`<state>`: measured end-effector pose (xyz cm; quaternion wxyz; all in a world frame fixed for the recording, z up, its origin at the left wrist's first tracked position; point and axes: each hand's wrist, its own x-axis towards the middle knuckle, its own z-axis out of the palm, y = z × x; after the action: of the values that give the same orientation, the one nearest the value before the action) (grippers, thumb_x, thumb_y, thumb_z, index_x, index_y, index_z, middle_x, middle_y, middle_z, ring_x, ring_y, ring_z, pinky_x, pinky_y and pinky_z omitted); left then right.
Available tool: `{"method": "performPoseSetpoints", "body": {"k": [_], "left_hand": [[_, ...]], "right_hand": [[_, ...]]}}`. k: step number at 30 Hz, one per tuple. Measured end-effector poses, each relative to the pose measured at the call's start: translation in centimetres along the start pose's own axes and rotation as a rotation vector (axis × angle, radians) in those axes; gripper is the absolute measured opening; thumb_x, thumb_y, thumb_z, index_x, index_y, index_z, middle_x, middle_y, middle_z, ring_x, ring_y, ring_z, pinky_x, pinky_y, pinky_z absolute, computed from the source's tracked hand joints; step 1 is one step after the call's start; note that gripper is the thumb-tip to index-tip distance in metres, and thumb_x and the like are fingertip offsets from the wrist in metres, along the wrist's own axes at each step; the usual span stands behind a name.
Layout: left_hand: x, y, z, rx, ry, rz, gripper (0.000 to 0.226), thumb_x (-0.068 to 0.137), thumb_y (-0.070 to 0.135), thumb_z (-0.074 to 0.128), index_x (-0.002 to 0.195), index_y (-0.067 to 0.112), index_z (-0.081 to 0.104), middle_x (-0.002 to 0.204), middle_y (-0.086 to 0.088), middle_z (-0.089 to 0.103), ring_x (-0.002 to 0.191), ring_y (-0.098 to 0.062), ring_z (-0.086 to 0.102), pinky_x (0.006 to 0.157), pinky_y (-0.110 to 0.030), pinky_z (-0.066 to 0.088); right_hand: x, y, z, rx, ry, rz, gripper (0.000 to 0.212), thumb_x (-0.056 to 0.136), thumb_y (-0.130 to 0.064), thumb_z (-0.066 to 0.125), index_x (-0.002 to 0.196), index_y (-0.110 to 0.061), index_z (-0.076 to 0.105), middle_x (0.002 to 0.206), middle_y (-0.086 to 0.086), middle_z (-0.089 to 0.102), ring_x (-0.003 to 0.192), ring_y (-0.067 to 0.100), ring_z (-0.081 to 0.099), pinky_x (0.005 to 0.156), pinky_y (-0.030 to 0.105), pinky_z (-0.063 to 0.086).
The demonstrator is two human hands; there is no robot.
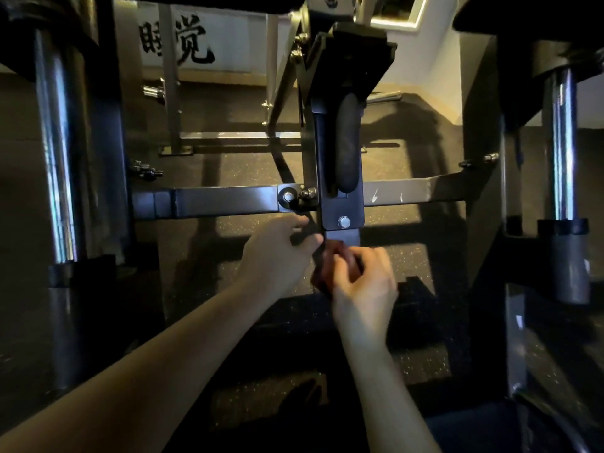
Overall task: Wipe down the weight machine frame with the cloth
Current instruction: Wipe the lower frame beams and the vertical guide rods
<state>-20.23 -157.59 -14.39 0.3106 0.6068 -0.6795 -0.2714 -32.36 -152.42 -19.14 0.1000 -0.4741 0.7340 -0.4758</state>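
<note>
The weight machine frame fills the view: a dark horizontal crossbar [228, 199] meets a black central upright plate [341, 210] with bolts. Just below that plate, my right hand [361, 282] is shut on a dark reddish cloth [327, 259], bunched against the lower end of the central bar. My left hand [277, 253] sits left of it, fingers pinched on the edge of the same dark bar under the crossbar. Most of the cloth is hidden by my right hand.
Chrome posts with black collars stand at the left [55, 158] and right [563, 142]. A black rubber stopper [348, 142] hangs on the central upright. A speckled rubber floor [245, 168] lies below, and a white wall sign [183, 37] is behind.
</note>
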Motion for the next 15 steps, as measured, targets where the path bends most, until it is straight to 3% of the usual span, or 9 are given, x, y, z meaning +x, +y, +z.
{"method": "performPoseSetpoints", "body": {"k": [2,5,10,15], "left_hand": [[0.6,1.0,0.7,-0.027,0.058,-0.017,0.049,0.095,0.043,0.068,0.139,0.022,0.061,0.136,-0.001,0.064,0.124,-0.016,0.058,0.104,-0.036,0.047],[1.3,1.9,1.7,0.032,0.169,-0.002,0.05,0.09,0.045,0.073,0.134,0.024,0.064,0.135,0.001,0.065,0.123,-0.014,0.059,0.098,-0.031,0.044],[1.5,1.7,1.5,0.283,0.296,0.121,0.056,0.087,0.051,0.074,0.136,0.026,0.063,0.134,0.003,0.063,0.124,-0.016,0.054,0.1,-0.032,0.039],[1.5,1.5,1.3,0.337,0.281,0.227,0.073,0.088,0.044,0.076,0.151,0.022,0.046,0.149,-0.003,0.052,0.137,-0.024,0.047,0.109,-0.045,0.039]], "right_hand": [[-0.3,0.9,0.2,-0.023,0.012,-0.056,0.007,0.095,-0.025,0.065,0.1,-0.02,0.066,0.101,-0.008,0.053,0.094,0.007,0.053,0.084,0.022,0.038],[1.3,1.8,-0.3,-0.007,0.146,0.007,0.008,0.092,-0.019,0.07,0.094,-0.015,0.064,0.097,-0.006,0.053,0.088,0.007,0.05,0.079,0.015,0.03],[0.8,0.7,0.8,-0.016,0.031,-0.096,0.01,0.09,-0.023,0.069,0.089,-0.016,0.061,0.094,-0.003,0.054,0.087,0.014,0.054,0.075,0.031,0.043],[1.9,0.6,0.5,0.138,0.162,0.095,0.012,0.091,-0.018,0.07,0.092,-0.019,0.058,0.094,-0.005,0.056,0.085,0.004,0.047,0.076,0.008,0.033]]}}
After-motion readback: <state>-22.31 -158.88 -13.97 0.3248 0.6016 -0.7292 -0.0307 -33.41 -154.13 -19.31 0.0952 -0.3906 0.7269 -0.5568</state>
